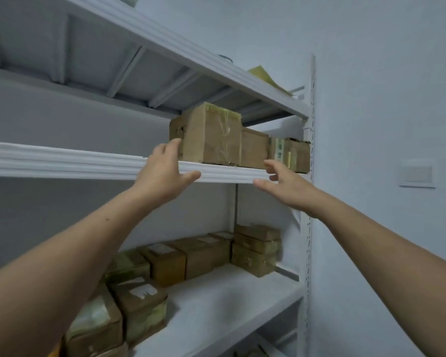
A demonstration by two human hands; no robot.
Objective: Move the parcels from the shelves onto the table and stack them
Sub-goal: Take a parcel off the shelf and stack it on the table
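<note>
At the lower left, a cluster of brown cardboard parcels wrapped in yellowish tape (139,300) is lying on the lower white shelf board (229,300) of a white metal shelving unit. A row of similar taped boxes (191,256) is running back along the same board. Above them the bare left hand (165,171) is reaching up to the middle white shelf (62,161). Its fingers are stretched out straight and gripping nothing, and the fingertips are lying against the left front corner of a tall brown cardboard parcel with clear and yellow tape (211,135). The thumb is spreading out in front of the shelf's ribbed lip. That tall parcel is standing at the front edge of the middle shelf. Just beside it on the right, a smaller plain brown box (254,148) is sitting touching it, and a low brown parcel with a green-printed label (290,154) is sitting at the end of the row. Below, a short stack of taped brown boxes (255,251) is resting at the back of the lower board. The bare right hand (286,186) is hovering in front of the shelf lip beneath the labelled parcel, fingers released and loosely spread, holding nothing. A yellow padded envelope (265,76) is lying on the top shelf above. Further right, the white perforated upright post (308,228) is standing against the pale wall, which is carrying a white rectangular plate (417,173).
</note>
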